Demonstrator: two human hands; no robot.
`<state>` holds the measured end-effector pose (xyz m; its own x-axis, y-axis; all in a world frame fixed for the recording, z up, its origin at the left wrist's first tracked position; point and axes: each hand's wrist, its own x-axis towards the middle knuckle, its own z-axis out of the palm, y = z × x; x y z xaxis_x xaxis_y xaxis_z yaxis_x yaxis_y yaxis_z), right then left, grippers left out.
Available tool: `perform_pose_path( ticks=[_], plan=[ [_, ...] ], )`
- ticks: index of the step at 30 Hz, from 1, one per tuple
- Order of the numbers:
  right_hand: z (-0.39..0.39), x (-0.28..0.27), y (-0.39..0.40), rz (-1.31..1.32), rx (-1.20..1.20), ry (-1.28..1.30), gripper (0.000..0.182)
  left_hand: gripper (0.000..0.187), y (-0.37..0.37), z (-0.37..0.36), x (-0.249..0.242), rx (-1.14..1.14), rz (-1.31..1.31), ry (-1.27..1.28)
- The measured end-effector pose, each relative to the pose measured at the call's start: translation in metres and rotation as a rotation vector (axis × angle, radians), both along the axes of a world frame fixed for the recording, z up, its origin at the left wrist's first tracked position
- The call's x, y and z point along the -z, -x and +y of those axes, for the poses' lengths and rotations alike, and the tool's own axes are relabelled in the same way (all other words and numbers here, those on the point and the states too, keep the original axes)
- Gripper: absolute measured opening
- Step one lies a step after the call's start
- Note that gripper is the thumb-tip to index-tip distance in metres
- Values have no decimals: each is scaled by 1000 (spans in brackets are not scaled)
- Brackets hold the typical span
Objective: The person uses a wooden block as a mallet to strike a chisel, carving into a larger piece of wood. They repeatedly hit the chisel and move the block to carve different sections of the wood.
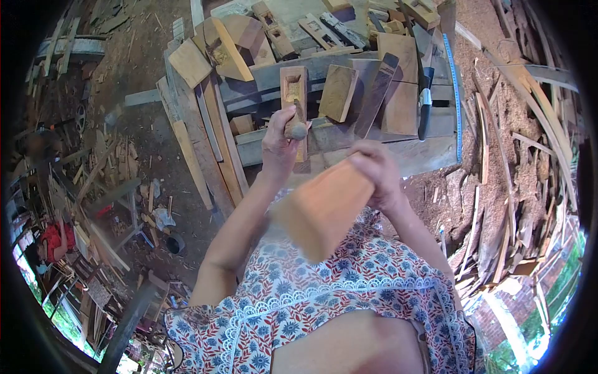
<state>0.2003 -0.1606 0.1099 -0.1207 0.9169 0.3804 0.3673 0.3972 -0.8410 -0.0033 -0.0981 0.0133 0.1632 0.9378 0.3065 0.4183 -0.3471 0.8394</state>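
My left hand is closed around a chisel, its rounded handle end facing up at me. The chisel points away from me, into a recess in a narrow wooden block on the bench; its tip is hard to make out. In my right hand is a thick wooden mallet, gripped at its narrower end and blurred by motion. Its broad end hangs in front of my chest, nearer to me than the chisel and apart from it.
The workbench carries a flat wood block, a dark wooden strip, a black-handled tool and a blue measuring tape. Cut wood pieces lie at the back. Shavings and scrap strips cover the right-hand ground. A person in red is far left.
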Motion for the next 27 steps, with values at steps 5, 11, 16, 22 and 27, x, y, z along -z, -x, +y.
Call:
perform_pose_path(
  ticks=[5,11,16,22,27],
  plan=[
    [27,10,0,-616,-107,114,74,50,0,0,0,-75,-61,33],
    [35,7,4,-407,-203,-65,72,48,1,0,12,-29,-6,-16],
    [36,8,8,-483,-127,-13,71,54,6,-1,-6,4,-335,253],
    [25,0,10,-341,-111,75,73,50,11,-18,31,187,-82,11],
    [-7,32,-7,102,265,275,68,38,18,6,-19,-102,-74,-21]
  ],
)
